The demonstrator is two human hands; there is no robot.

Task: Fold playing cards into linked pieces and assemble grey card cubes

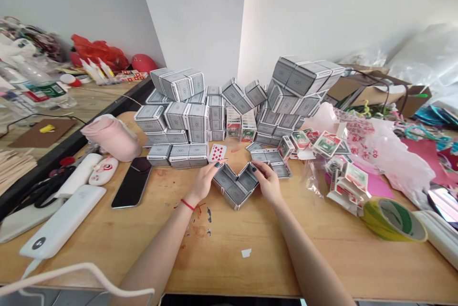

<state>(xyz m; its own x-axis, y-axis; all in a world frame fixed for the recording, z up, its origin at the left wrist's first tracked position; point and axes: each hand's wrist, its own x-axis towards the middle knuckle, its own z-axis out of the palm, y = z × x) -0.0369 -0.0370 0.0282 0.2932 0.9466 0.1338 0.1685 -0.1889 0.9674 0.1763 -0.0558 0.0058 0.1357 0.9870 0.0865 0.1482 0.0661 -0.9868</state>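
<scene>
A V-shaped piece built from grey-backed playing cards (234,192) rests on the wooden table, open at its top. My left hand (204,179) grips its left end, thumb and fingers pinched on the card edge. At the other end, my right hand (267,181) pinches the right arm of the same piece. Just behind my left hand a face-up red diamond card (217,153) lies near a stack of card blocks (188,153). Loose grey-backed cards (266,155) lie beyond my right hand.
Stacked card blocks (304,77) stand at the back right, with another heart-like piece (243,98) between the stacks. Opened card boxes (348,184) and yellow tape (393,220) lie to the right. A phone (132,183), power bank (64,220) and pink pouch (110,136) lie left.
</scene>
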